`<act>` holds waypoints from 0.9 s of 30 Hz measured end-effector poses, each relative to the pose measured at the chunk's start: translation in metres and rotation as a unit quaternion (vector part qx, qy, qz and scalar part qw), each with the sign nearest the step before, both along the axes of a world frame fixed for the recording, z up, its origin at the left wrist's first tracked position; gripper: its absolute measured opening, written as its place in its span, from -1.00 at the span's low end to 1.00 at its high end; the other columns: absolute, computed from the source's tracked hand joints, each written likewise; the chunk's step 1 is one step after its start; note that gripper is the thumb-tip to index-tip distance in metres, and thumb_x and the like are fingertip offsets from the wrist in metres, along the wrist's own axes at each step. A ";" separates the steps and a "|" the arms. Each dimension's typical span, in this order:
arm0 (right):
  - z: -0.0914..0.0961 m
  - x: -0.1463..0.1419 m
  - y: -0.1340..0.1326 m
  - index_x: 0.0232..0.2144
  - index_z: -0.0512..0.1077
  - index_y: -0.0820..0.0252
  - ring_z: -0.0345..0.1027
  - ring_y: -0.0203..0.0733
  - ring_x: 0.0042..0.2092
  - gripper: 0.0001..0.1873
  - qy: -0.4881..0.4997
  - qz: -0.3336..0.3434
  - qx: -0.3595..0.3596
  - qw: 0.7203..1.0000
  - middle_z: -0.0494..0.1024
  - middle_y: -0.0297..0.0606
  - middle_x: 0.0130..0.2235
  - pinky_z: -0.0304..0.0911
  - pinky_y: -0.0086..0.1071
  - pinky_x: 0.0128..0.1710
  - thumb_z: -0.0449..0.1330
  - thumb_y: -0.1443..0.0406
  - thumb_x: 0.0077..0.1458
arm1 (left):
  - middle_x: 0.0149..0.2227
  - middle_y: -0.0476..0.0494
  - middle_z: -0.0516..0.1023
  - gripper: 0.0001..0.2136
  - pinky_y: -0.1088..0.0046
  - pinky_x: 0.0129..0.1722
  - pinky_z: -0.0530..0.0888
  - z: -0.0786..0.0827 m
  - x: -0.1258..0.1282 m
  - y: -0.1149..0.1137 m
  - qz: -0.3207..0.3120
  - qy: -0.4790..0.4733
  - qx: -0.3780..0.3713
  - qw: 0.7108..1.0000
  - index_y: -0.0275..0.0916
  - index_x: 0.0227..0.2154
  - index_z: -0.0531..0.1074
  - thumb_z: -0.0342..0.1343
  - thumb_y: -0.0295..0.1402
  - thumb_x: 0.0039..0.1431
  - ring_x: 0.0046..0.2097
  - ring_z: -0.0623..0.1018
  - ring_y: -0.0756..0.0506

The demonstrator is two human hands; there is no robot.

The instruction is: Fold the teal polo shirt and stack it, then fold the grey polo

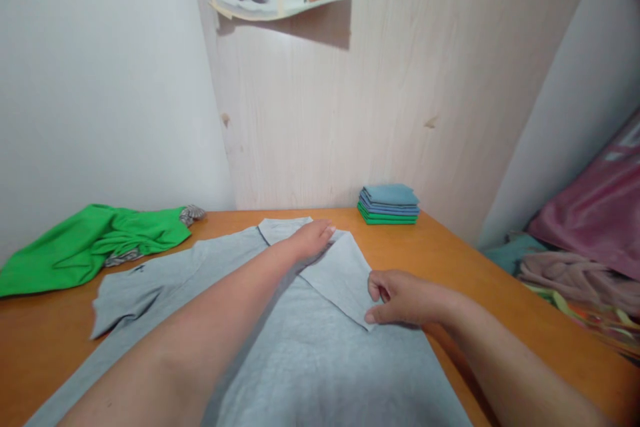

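A grey T-shirt (310,360) lies spread on the table, its neck end toward the wall. Its right-hand sleeve is folded inward over the body, and the other sleeve sticks out to the left. Across the shirt reaches my left arm; my left hand (315,239) rests flat by the neckline, fingers stretched toward the fold. At the hem of the folded sleeve, my right hand (397,297) is closed, with thumb and curled fingers on the edge of the cloth. The lower end of the shirt runs out of view at the bottom.
A crumpled green garment (95,243) lies at the left on the orange-brown table (405,247). A stack of folded blue and green cloths (389,205) stands at the back, by the wall. Pink and other fabrics (590,233) are heaped beyond the table's right edge.
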State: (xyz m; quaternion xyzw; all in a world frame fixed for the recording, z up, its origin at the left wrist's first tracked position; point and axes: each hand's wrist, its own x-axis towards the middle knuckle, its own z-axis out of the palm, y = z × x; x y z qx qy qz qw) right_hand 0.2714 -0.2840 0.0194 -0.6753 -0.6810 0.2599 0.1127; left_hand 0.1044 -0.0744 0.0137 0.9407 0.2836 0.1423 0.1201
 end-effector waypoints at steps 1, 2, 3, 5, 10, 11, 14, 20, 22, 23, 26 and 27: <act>0.000 0.000 0.000 -0.38 0.36 0.13 0.21 -0.32 -0.39 -0.61 -0.001 0.001 0.002 1.000 0.38 -0.45 -0.43 -0.01 -0.48 -0.48 0.39 0.05 -0.12 | 0.18 -0.26 0.47 -0.51 0.30 0.22 0.26 0.002 -0.006 -0.004 -0.001 -0.002 0.000 1.000 -0.26 0.18 0.35 -0.29 -0.12 0.43 0.24 0.37 -0.16; -0.001 0.001 0.001 -0.38 0.36 0.13 0.21 -0.32 -0.39 -0.61 -0.002 0.001 0.004 1.000 0.38 -0.45 -0.43 -0.01 -0.48 -0.49 0.39 0.04 -0.12 | 0.21 -0.25 0.43 -0.52 0.30 0.24 0.25 0.002 -0.013 -0.010 -0.009 -0.003 0.000 1.000 -0.26 0.19 0.34 -0.27 -0.12 0.43 0.26 0.35 -0.15; -0.001 0.001 0.001 -0.38 0.36 0.13 0.21 -0.32 -0.39 -0.60 -0.003 0.001 0.006 1.000 0.38 -0.44 -0.43 -0.01 -0.48 -0.49 0.39 0.04 -0.13 | 0.25 -0.25 0.38 -0.52 0.31 0.26 0.22 0.000 -0.019 -0.016 -0.024 0.002 0.001 1.000 -0.26 0.21 0.31 -0.27 -0.13 0.43 0.29 0.32 -0.14; -0.003 0.002 0.002 -0.38 0.37 0.12 0.21 -0.31 -0.39 -0.60 -0.007 0.003 0.011 1.000 0.38 -0.44 -0.43 -0.01 -0.47 -0.49 0.39 0.03 -0.13 | 0.34 -0.26 0.24 -0.49 0.27 0.31 0.13 -0.005 -0.030 -0.030 -0.060 0.034 -0.001 0.998 -0.26 0.28 0.22 -0.28 -0.12 0.43 0.36 0.20 -0.14; -0.005 0.003 0.003 -0.38 0.37 0.13 0.23 -0.31 -0.39 -0.60 -0.012 0.014 0.020 1.000 0.42 -0.43 -0.42 0.02 -0.47 -0.49 0.39 0.04 -0.12 | 0.44 -0.25 -0.13 -0.31 -0.06 0.34 -0.08 -0.018 -0.049 -0.054 -0.063 0.141 -0.017 0.988 -0.19 0.40 -0.04 -0.31 0.13 0.36 0.44 -0.10 -0.24; -0.004 0.003 0.003 -0.38 0.37 0.14 0.23 -0.30 -0.39 -0.60 -0.011 0.016 0.023 1.000 0.42 -0.42 -0.42 0.03 -0.47 -0.48 0.39 0.04 -0.13 | 0.45 -0.24 -0.16 -0.29 -0.07 0.34 -0.10 -0.019 -0.051 -0.056 -0.058 0.146 -0.014 0.987 -0.18 0.40 -0.07 -0.33 0.15 0.35 0.45 -0.13 -0.23; -0.001 0.003 0.003 -0.39 0.38 0.16 0.22 -0.31 -0.41 -0.65 0.005 0.020 0.032 0.999 0.41 -0.41 -0.43 0.03 -0.47 -0.48 0.36 0.06 -0.07 | 0.45 -0.22 -0.18 -0.28 -0.07 0.34 -0.11 -0.020 -0.052 -0.059 -0.052 0.152 -0.005 0.987 -0.16 0.41 -0.10 -0.37 0.16 0.35 0.45 -0.15 -0.22; 0.000 0.007 0.008 -0.51 0.29 0.17 0.10 -0.36 -0.50 -0.63 0.058 -0.044 0.088 0.993 0.26 -0.45 -0.54 -0.03 -0.45 -0.54 0.23 0.03 0.06 | 0.45 -0.22 -0.15 -0.29 -0.04 0.34 -0.08 -0.023 -0.051 -0.059 -0.051 0.138 0.022 0.989 -0.16 0.40 -0.06 -0.39 0.15 0.35 0.45 -0.13 -0.22; -0.003 0.009 0.009 -0.50 0.31 0.17 0.11 -0.36 -0.50 -0.61 0.058 -0.022 0.051 0.997 0.30 -0.46 -0.54 -0.02 -0.46 -0.54 0.30 0.02 -0.02 | 0.45 -0.22 -0.14 -0.28 -0.04 0.34 -0.07 -0.024 -0.051 -0.059 -0.049 0.136 0.028 0.989 -0.17 0.40 -0.06 -0.39 0.17 0.34 0.44 -0.12 -0.23; -0.004 0.009 0.009 -0.49 0.32 0.17 0.12 -0.36 -0.49 -0.62 0.048 -0.009 0.032 0.998 0.32 -0.46 -0.54 -0.01 -0.47 -0.53 0.33 0.03 -0.06 | 0.45 -0.22 -0.15 -0.27 -0.04 0.34 -0.07 -0.024 -0.052 -0.060 -0.049 0.137 0.029 0.989 -0.17 0.40 -0.06 -0.39 0.18 0.34 0.44 -0.11 -0.23; -0.008 0.009 0.009 -0.48 0.34 0.16 0.15 -0.36 -0.48 -0.63 0.007 0.004 0.019 1.000 0.37 -0.46 -0.53 0.00 -0.48 -0.52 0.36 0.05 -0.09 | 0.45 -0.22 -0.16 -0.26 -0.05 0.34 -0.06 -0.023 -0.051 -0.061 -0.052 0.147 0.032 0.987 -0.18 0.40 -0.07 -0.41 0.18 0.33 0.44 -0.10 -0.23; -0.008 0.009 0.009 -0.48 0.34 0.15 0.15 -0.36 -0.48 -0.63 0.003 0.004 0.021 1.000 0.38 -0.46 -0.53 0.00 -0.48 -0.53 0.36 0.04 -0.09 | 0.45 -0.22 -0.16 -0.26 -0.05 0.34 -0.06 -0.022 -0.051 -0.061 -0.051 0.149 0.034 0.987 -0.18 0.40 -0.06 -0.41 0.19 0.33 0.44 -0.10 -0.23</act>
